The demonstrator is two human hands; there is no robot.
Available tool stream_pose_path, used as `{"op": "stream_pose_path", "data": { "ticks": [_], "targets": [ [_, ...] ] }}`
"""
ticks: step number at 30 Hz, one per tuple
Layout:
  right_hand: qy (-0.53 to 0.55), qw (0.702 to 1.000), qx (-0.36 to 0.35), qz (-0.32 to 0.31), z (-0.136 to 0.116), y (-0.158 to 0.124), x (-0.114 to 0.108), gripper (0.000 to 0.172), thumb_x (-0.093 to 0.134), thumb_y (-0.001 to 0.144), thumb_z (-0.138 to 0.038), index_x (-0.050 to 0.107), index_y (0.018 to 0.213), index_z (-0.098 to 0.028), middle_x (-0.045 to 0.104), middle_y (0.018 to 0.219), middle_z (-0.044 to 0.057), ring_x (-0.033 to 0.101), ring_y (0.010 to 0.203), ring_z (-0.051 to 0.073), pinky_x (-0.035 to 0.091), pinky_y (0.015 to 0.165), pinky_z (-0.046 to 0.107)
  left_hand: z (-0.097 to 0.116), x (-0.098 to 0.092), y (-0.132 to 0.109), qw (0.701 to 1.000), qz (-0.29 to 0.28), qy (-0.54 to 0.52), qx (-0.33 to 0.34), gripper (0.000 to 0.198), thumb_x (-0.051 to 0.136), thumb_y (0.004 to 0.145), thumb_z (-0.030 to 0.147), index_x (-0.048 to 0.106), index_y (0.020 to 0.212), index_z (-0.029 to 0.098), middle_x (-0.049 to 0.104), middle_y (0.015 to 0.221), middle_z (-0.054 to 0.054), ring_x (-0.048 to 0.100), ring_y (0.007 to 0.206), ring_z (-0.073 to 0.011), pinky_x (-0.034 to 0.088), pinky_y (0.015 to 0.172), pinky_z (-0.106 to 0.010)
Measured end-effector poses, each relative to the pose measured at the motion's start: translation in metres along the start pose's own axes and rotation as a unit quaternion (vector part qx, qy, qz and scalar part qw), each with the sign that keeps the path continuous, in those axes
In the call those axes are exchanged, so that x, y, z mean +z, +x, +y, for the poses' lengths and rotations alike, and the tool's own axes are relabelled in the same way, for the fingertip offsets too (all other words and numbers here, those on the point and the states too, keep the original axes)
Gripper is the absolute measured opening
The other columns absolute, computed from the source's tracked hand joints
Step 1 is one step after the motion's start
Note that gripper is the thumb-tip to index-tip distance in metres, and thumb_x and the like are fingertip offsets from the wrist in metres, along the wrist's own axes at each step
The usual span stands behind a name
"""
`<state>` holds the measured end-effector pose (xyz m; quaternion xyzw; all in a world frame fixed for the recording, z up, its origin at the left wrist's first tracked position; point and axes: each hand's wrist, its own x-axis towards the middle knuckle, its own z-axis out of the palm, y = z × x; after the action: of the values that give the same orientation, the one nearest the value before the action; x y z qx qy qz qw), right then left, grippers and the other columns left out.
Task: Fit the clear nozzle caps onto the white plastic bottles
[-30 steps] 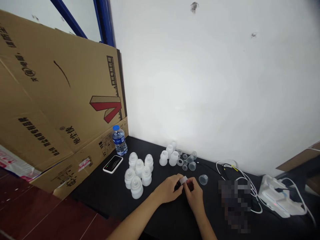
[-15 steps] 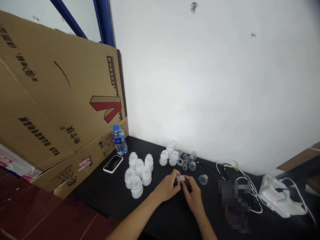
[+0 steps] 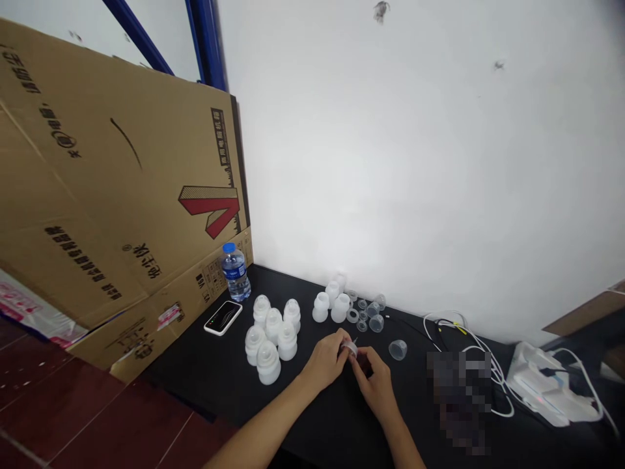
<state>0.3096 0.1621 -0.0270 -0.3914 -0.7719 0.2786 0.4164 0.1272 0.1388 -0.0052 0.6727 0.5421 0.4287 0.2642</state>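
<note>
A whitish translucent screw ring (image 3: 352, 349) is pinched between my two hands, and a small clear tip, seemingly a teat, sticks out of it. My left hand (image 3: 327, 359) has its fingers closed on the ring's left side. From the right, the thumb and fingertips of my right hand (image 3: 374, 378) press against it. To the right of my hands a clear dome cap (image 3: 398, 350) lies on its side. Beyond them stand several open white baby bottles (image 3: 340, 308), with clear rings (image 3: 352, 316), teats (image 3: 362, 325) and more dome caps (image 3: 375, 323) beside them.
Several capped baby bottles (image 3: 268, 363) are grouped left of my hands on the black table (image 3: 322, 423). A phone (image 3: 223, 318) and a water bottle (image 3: 236, 273) are near the large cardboard box (image 3: 122, 195). White cables (image 3: 493, 374) and a white charger (image 3: 547, 384) lie at right.
The ring has been tilted between my fingers, and a clear tip now shows at its upper side. My hands stay in nearly the same place; the view has shifted slightly.
</note>
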Motion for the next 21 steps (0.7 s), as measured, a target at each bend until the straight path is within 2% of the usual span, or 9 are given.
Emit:
{"op": "stream_pose_path", "data": {
  "ticks": [4, 10, 17, 21],
  "targets": [
    [-0.009, 1.000, -0.026, -0.015, -0.001, -0.001, -0.002, 0.021, 0.063, 0.107, -0.041, 0.070, 0.097, -0.024, 0.067, 0.081, 0.001, 0.063, 0.066, 0.019, 0.051, 0.063, 0.029, -0.001, 0.001, -0.001, 1.000, 0.015, 0.013, -0.019, 0.014, 0.053, 0.095, 0.013, 0.060, 0.102, 0.024, 0.073, 0.094, -0.001, 0.070, 0.089, -0.0216, 0.049, 0.081, -0.032],
    [-0.025, 0.998, -0.051, -0.032, 0.005, -0.002, -0.003, 0.016, 0.062, 0.107, -0.037, 0.072, 0.102, -0.026, 0.066, 0.086, 0.002, 0.064, 0.070, 0.019, 0.052, 0.065, 0.029, -0.002, 0.002, -0.001, 0.999, 0.005, 0.025, -0.046, 0.018, 0.057, 0.090, 0.010, 0.059, 0.100, 0.024, 0.074, 0.093, 0.000, 0.069, 0.084, -0.0204, 0.047, 0.076, -0.030],
    [-0.055, 0.996, -0.068, -0.034, 0.009, -0.003, -0.004, 0.020, 0.063, 0.108, -0.039, 0.070, 0.095, -0.025, 0.066, 0.083, 0.002, 0.065, 0.070, 0.021, 0.054, 0.064, 0.030, -0.001, 0.004, -0.002, 0.998, 0.013, 0.040, -0.053, 0.018, 0.059, 0.087, 0.009, 0.058, 0.097, 0.024, 0.073, 0.092, -0.001, 0.069, 0.085, -0.0213, 0.046, 0.075, -0.030],
    [-0.050, 0.996, -0.064, -0.040, 0.009, -0.004, -0.005, 0.019, 0.062, 0.108, -0.040, 0.072, 0.100, -0.026, 0.067, 0.083, 0.002, 0.066, 0.069, 0.020, 0.054, 0.064, 0.030, -0.001, 0.005, -0.003, 0.998, 0.013, 0.039, -0.054, 0.018, 0.059, 0.088, 0.009, 0.057, 0.097, 0.024, 0.072, 0.089, 0.000, 0.069, 0.081, -0.0205, 0.045, 0.073, -0.029]
  ]
}}
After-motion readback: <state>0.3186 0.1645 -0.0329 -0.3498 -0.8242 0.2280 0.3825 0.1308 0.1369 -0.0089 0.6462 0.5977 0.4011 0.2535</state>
